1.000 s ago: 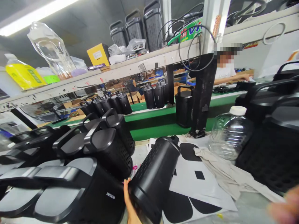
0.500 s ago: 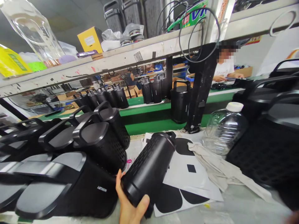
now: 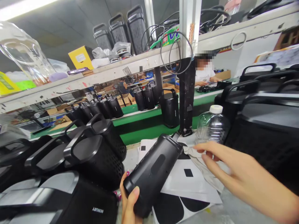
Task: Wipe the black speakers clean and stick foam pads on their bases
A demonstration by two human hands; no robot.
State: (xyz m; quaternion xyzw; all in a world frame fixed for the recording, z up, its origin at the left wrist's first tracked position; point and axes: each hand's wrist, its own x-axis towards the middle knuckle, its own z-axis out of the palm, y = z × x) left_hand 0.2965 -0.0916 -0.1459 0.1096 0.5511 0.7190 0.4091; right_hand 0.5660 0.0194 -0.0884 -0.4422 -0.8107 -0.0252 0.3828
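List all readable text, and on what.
"MERKURY": black handled speaker, lower left.
"Vi", partly hidden: glossy green packet on white shelf.
Unreadable: white label on yellow cardboard box; grey shelf sticker; white T-shirt print; lettering on rear black speaker; pink tabletop print.
None visible: held black cylindrical speaker.

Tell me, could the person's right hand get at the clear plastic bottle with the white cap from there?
Probably yes: the right hand is at the crumpled off-white cloth, just in front of the bottle, and nothing seems to block the white cap.

Smooth, satin black plastic speaker, wrinkled matt cloth, glossy clear-plastic bottle
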